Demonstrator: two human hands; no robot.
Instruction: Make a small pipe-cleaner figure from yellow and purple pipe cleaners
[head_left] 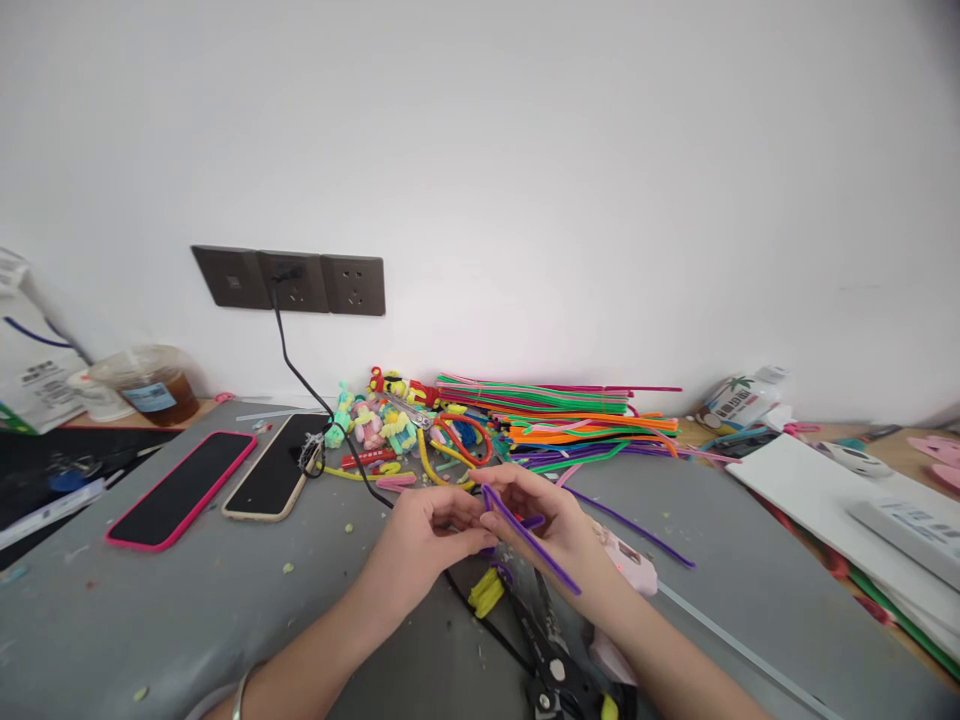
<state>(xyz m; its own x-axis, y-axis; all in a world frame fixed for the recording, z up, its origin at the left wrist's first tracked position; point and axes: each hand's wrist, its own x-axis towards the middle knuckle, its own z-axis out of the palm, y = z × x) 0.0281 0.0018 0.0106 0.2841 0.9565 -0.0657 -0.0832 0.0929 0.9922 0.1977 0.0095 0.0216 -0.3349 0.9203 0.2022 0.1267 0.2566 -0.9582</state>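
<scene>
My left hand and my right hand meet over the middle of the grey mat, thumbs and fingers pinched together. Between them is a purple pipe cleaner, folded, with one straight end slanting down across my right palm. Part of it is hidden behind the fingers. Just below the hands lies a small yellow fuzzy piece, beside black-handled pliers. A pink glue gun sits partly hidden behind my right wrist, a translucent stick stretching away from it.
Bundles of coloured pipe cleaners lie along the wall, beside small fuzzy figures and scissors. Two phones rest at left, near a drink cup. A black cord runs from the socket under my hands. White boards lie right.
</scene>
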